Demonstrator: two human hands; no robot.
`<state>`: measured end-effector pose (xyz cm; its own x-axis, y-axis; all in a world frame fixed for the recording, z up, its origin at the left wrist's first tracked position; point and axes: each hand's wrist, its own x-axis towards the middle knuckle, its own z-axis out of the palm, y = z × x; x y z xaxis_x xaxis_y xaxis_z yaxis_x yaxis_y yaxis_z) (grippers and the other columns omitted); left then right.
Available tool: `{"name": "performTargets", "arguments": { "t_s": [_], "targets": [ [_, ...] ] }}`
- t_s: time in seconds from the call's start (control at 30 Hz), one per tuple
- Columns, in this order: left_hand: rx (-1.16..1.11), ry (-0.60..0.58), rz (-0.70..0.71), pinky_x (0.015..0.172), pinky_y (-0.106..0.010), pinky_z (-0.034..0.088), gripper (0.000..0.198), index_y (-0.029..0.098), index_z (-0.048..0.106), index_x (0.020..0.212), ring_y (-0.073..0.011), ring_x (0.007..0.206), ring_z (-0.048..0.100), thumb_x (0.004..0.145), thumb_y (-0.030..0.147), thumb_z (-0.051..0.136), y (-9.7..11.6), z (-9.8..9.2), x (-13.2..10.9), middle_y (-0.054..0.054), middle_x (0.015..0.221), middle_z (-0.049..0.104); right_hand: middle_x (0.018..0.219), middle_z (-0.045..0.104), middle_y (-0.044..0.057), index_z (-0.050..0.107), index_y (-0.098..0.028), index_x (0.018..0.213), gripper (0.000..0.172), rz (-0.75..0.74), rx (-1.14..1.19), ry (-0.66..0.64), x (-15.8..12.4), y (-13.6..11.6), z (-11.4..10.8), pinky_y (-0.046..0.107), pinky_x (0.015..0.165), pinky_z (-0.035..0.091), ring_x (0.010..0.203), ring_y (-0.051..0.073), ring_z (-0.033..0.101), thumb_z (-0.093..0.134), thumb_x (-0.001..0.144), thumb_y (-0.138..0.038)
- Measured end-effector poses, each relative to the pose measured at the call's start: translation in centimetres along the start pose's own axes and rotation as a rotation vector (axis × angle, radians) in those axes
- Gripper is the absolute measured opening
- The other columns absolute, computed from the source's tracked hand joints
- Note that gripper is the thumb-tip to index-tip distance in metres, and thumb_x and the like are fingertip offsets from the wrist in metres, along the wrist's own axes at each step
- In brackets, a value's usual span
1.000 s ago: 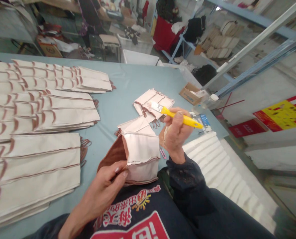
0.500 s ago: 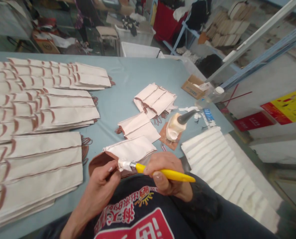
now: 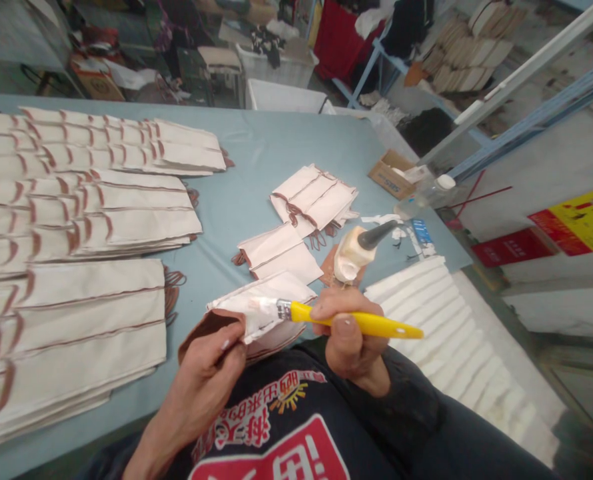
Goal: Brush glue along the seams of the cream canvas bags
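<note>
My right hand (image 3: 354, 347) grips a brush (image 3: 394, 325) by its yellow handle. The bristles, coated in white, rest over the upper face of a cream fabric piece (image 3: 281, 285) with a brown inside. My left hand (image 3: 211, 367) pinches that piece at its open brown edge, thumb and finger pressed together. Just beyond my right hand stands a cream bottle (image 3: 352, 252) with a dark cone-shaped nozzle, on a brown patch. Another cream piece (image 3: 284, 252) with brown cords lies behind the held one.
Rows of overlapping cream pieces (image 3: 96, 293) cover the left of the blue-green table (image 3: 256, 133). A small stack (image 3: 316, 193) lies in the middle. A cardboard box (image 3: 390, 175), a clear jar (image 3: 434, 193) and layered white strips (image 3: 441, 327) are on the right.
The brush has moved right and slightly up, from the fabric's edge beside my left fingers to farther along its face. My left hand still pinches the edge.
</note>
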<state>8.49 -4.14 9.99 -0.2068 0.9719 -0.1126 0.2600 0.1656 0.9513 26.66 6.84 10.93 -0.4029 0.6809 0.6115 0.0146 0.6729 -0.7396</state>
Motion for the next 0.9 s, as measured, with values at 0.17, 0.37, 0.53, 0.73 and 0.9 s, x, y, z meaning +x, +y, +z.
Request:
{"name": "performTargets", "arguments": {
  "t_s": [0.17,0.37,0.53,0.73,0.9],
  "targets": [
    [-0.021,0.014,-0.048,0.059,-0.026,0.041,0.024,0.023,0.069,0.065,-0.0175,0.059,0.053,0.088,0.024,0.064,-0.4,0.0,0.1,0.001,0.061,0.061,0.063,0.064,-0.003,0.07,-0.022,0.093,0.03,0.095,0.146,0.036,0.3,0.1,1.2,0.024,0.043,0.046,0.041,0.01,0.05,0.051,0.108,-0.04],
    [-0.057,0.041,-0.056,0.07,-0.026,0.048,0.019,0.025,0.083,0.085,-0.0211,0.071,0.062,0.091,0.025,0.065,-0.5,-0.2,0.3,0.0,0.07,0.069,0.06,0.06,-0.005,0.071,-0.021,0.093,0.027,0.131,0.221,0.086,0.6,0.4,1.0,0.019,0.044,0.044,0.045,0.008,0.053,0.054,0.108,-0.035],
    [-0.062,0.061,-0.087,0.073,-0.026,0.051,0.022,0.024,0.086,0.098,-0.0228,0.078,0.068,0.091,0.029,0.065,-1.0,-0.4,0.5,0.0,0.079,0.077,0.062,0.06,-0.005,0.072,-0.022,0.096,0.023,0.194,0.322,0.143,-0.3,1.1,0.5,0.018,0.045,0.044,0.046,0.008,0.053,0.055,0.107,-0.033],
    [-0.269,0.03,-0.215,0.075,-0.029,0.055,0.03,0.02,0.082,0.108,-0.0244,0.085,0.071,0.086,0.038,0.075,-1.5,-0.5,1.3,-0.004,0.094,0.082,0.054,0.054,-0.006,0.07,-0.021,0.085,0.033,0.354,0.338,0.193,0.6,0.6,-0.4,0.018,0.039,0.037,0.041,0.008,0.045,0.055,0.107,-0.041],
    [-0.676,-0.028,-0.419,0.069,-0.026,0.056,0.041,0.018,0.079,0.106,-0.0183,0.072,0.068,0.08,0.049,0.087,-1.5,-0.2,2.1,-0.003,0.083,0.078,0.053,0.053,-0.007,0.07,-0.022,0.086,0.032,0.301,0.367,0.182,1.2,0.0,0.1,0.017,0.039,0.035,0.039,0.007,0.043,0.055,0.108,-0.04]
  ]
}}
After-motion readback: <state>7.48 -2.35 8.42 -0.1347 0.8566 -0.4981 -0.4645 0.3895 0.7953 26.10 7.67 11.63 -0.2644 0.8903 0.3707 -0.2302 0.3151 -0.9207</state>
